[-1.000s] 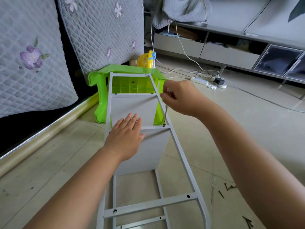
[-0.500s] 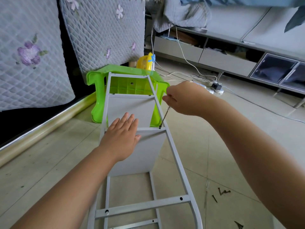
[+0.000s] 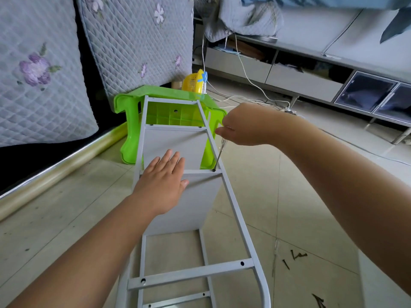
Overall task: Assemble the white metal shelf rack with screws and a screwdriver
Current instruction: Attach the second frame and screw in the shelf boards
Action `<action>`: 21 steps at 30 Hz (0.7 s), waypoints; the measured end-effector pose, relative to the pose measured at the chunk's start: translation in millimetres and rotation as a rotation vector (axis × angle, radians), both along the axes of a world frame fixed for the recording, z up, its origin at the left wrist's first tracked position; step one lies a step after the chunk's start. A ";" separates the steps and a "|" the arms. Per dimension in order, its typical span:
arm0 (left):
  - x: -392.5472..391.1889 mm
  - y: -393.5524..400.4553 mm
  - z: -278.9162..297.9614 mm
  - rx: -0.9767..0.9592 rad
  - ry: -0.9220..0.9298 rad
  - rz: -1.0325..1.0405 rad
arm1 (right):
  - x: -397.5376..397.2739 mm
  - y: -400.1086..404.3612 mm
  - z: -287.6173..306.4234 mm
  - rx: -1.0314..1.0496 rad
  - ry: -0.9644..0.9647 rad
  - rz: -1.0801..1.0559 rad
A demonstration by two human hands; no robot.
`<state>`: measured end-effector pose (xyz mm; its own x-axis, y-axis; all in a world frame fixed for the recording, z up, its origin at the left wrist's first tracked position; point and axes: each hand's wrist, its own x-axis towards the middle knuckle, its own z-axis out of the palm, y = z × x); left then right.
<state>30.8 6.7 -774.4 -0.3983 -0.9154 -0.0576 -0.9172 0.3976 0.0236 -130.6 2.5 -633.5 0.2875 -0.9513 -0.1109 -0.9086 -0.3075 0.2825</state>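
1. Nearest the camera, the white metal shelf rack (image 3: 233,210) lies lengthwise on the tiled floor (image 3: 66,218), its near end a curved tube with two crossbars that show open screw holes.
2. Just right of that end, loose dark screws (image 3: 297,256) lie scattered on the floor, apart from the frame.
3. Further along, the left hand (image 3: 162,185) lies flat on a white shelf panel (image 3: 189,210) set between the side rails, fingers straight and close together, pressing down and holding nothing.
4. At the right rail, the right hand (image 3: 242,125) is curled round the handle of a screwdriver (image 3: 219,155); the handle is mostly hidden in the fist.
5. The screwdriver's shaft slants down and left, its tip sitting in a dark screw (image 3: 214,170) at the joint of the panel's crossbar and the right rail.
6. Beyond the hands, the rack's far end rests against a green plastic stool (image 3: 126,121) tipped on its side.
7. Behind the stool stands a small yellow fan (image 3: 194,82).
8. Quilted grey cushions (image 3: 133,41) with purple flowers lean at the left.
9. White cables (image 3: 251,81) trail across the floor to a low grey cabinet (image 3: 300,74) at the back.
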 end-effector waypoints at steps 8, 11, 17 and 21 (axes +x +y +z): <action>2.5 0.6 -1.7 -0.011 -0.001 -0.006 | -2.5 1.5 -7.6 0.035 -0.203 0.013; 3.0 1.5 -1.1 -0.010 -0.001 -0.008 | -6.7 7.4 -9.0 0.032 -0.250 0.052; 0.7 0.9 -0.8 0.000 0.003 -0.016 | -7.4 10.8 -5.8 -0.028 -0.079 0.042; -1.0 -0.6 -1.4 0.007 0.010 -0.028 | -5.4 8.9 -8.9 -0.078 0.022 -0.036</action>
<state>29.7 6.1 -775.8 -0.4244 -0.9035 -0.0603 -0.9055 0.4229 0.0357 -136.0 11.4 -642.4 0.2510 -0.9671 -0.0421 -0.9120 -0.2509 0.3245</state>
